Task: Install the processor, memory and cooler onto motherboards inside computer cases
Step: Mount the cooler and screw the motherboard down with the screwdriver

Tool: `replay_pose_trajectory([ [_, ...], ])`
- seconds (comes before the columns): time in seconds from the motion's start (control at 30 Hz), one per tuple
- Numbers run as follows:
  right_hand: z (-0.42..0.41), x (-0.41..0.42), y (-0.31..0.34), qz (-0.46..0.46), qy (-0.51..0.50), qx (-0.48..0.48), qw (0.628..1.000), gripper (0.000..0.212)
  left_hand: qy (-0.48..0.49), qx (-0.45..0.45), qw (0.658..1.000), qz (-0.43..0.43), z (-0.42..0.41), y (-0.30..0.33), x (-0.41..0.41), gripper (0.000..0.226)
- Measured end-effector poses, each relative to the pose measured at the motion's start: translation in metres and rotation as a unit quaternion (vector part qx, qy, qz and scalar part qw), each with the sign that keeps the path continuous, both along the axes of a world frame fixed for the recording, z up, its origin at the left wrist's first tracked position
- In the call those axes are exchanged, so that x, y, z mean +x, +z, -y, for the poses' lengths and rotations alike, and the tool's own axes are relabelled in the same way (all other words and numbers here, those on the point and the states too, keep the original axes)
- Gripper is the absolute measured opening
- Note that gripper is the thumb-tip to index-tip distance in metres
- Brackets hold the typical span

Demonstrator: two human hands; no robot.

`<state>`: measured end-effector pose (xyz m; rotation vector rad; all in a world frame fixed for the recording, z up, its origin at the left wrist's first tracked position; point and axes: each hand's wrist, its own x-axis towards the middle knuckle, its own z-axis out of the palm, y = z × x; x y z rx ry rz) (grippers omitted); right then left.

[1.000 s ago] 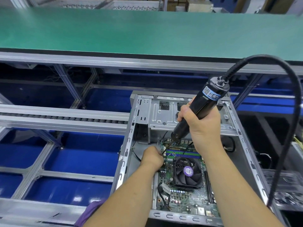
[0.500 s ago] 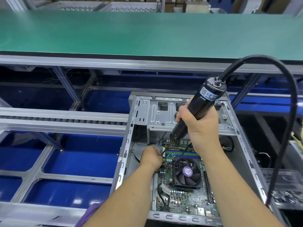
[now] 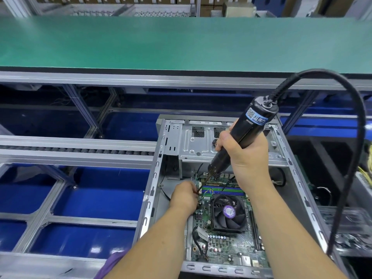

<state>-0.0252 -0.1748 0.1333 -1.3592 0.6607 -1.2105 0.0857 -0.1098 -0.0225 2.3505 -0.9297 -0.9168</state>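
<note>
Stretching across the far side is a green desk (image 3: 181,41) on an aluminium frame, with a roller rail (image 3: 76,151) running below it toward an open grey computer case (image 3: 298,178) that lies on its side over blue panels. A thick black cable (image 3: 358,158) loops from the top of the electric screwdriver (image 3: 244,133) out to the right and down past the case wall. Inside the case lies the motherboard (image 3: 227,244), with blue and green memory slots (image 3: 223,191) just above the black cooler (image 3: 228,213) and its fan. The right hand (image 3: 244,156) has its fingers clamped round the screwdriver barrel, the tool tilted so its bit slants down to the left, reaching the board's upper left corner. The left hand (image 3: 184,196) sits at that same corner, beside the cooler, its fingers curled together in a pinch at the bit tip; what they pinch is too small to tell. A purple sleeve (image 3: 112,264) shows at the lower edge.
</note>
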Motion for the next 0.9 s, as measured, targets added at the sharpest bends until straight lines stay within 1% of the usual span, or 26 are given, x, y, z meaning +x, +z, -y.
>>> replay_pose_trajectory([
  [0.13, -0.001, 0.001, -0.004, 0.005, 0.014, -0.005, 1.0, 0.035, 0.027, -0.003, 0.999, -0.031, -0.001, 0.0, -0.001, 0.035],
  [0.3, -0.003, 0.004, -0.008, -0.005, 0.041, -0.008, 0.999, 0.045, 0.043, 0.003, 0.998, -0.049, 0.0, 0.002, 0.002, 0.022],
  [0.37, -0.004, 0.006, -0.008, 0.0, 0.048, -0.006, 0.999, 0.051, 0.033, 0.035, 0.998, -0.044, 0.0, 0.002, 0.004, 0.013],
  [0.43, -0.004, 0.007, -0.009, 0.003, 0.054, -0.009, 0.998, 0.057, 0.036, 0.053, 0.997, -0.037, 0.001, 0.001, 0.006, 0.009],
  [0.47, -0.004, 0.007, -0.009, 0.002, 0.056, -0.011, 0.998, 0.057, 0.037, 0.059, 0.997, -0.035, 0.001, -0.001, 0.007, 0.007],
  [0.57, -0.006, 0.008, -0.009, -0.01, 0.055, -0.008, 0.998, 0.046, 0.043, 0.082, 0.995, -0.029, 0.001, 0.002, 0.006, 0.002],
  [0.67, -0.007, 0.009, -0.01, -0.021, 0.052, -0.013, 0.998, 0.033, 0.061, 0.099, 0.993, -0.028, 0.002, 0.002, 0.007, 0.021],
  [0.7, -0.007, 0.01, -0.01, -0.022, 0.053, -0.015, 0.998, 0.032, 0.06, 0.103, 0.992, -0.026, 0.002, 0.003, 0.007, 0.021],
  [0.8, -0.007, 0.012, -0.011, -0.029, 0.056, -0.019, 0.998, 0.037, 0.057, 0.112, 0.991, -0.035, 0.004, 0.003, 0.006, 0.007],
  [0.9, -0.006, 0.012, -0.012, -0.037, 0.06, -0.024, 0.997, 0.033, 0.055, 0.119, 0.991, -0.028, 0.005, 0.002, 0.006, 0.018],
])
